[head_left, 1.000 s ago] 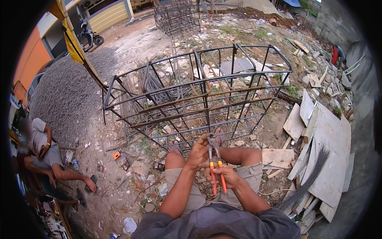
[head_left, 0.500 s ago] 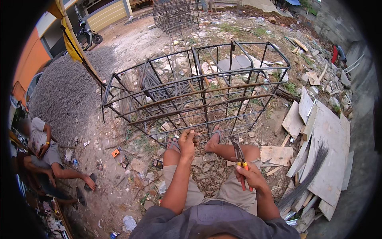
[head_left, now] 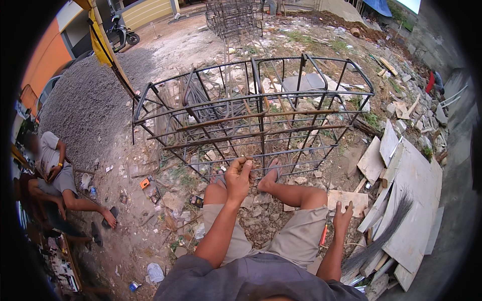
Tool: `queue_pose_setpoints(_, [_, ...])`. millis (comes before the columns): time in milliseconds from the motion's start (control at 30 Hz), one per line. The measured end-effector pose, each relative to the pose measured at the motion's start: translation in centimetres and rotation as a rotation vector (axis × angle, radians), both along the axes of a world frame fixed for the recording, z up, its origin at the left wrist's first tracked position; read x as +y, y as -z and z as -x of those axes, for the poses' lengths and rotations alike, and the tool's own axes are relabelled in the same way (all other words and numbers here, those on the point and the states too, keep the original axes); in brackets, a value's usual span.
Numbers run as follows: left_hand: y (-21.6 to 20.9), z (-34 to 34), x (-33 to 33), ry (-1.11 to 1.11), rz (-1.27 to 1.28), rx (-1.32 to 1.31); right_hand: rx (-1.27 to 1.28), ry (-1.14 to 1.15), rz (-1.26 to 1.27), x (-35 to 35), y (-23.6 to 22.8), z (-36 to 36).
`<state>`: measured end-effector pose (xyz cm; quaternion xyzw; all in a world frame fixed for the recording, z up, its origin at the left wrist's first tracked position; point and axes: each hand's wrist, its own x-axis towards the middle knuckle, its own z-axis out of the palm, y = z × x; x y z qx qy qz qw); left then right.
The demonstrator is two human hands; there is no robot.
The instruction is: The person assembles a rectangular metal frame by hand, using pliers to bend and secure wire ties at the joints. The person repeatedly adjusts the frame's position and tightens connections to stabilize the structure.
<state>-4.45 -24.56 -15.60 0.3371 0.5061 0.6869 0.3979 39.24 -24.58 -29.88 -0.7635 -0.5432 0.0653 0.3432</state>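
Note:
My left hand [head_left: 238, 176] is raised at the near lower edge of a rebar cage [head_left: 262, 120], its thumb and fingers pinched together. Whatever they hold, if anything, is too small to make out. Off to the right, my right hand [head_left: 343, 216] has its fingers up and apart, with nothing visible in it. Between that hand and my right thigh are the pliers [head_left: 324, 235], apart from the fingers; mostly a red-orange handle shows. The cage, of dark and rusty bars, stands across in front of my feet.
A bundle of thin dark wire [head_left: 389, 231] lies over boards [head_left: 414, 205] at right. At left a person [head_left: 57, 160] sits near a gravel pile [head_left: 95, 100]. Stacked rebar cages [head_left: 232, 20] and a motorbike [head_left: 120, 35] are farther back. Rubble litters the ground.
My right hand has let go of the pliers and moved right, its fingers opening. The pliers are now lower, beside my thigh. My left hand stays pinched near the cage.

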Motion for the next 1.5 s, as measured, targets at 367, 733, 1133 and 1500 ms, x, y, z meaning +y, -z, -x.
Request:
queue_pose_setpoints(367, [-12.6,2.6,1.6,0.153,-0.240,0.354,0.660,-0.987,-0.029,6.5,-27.7,24.2])
queue_pose_setpoints(733, [-20.7,17.8,12.1,-0.332,0.677,1.083,-0.051,-0.341,-0.196,30.0,-37.7,25.2])
queue_pose_setpoints(1133, [-19.6,13.9,2.7,-0.426,0.575,1.014,-0.083,-0.364,-0.239,21.2,-35.8,21.8])
queue_pose_setpoints(1500, [-15.0,4.5,-15.3,-0.423,0.274,0.812,0.227,-0.490,-0.383,4.7,-29.2,12.0])
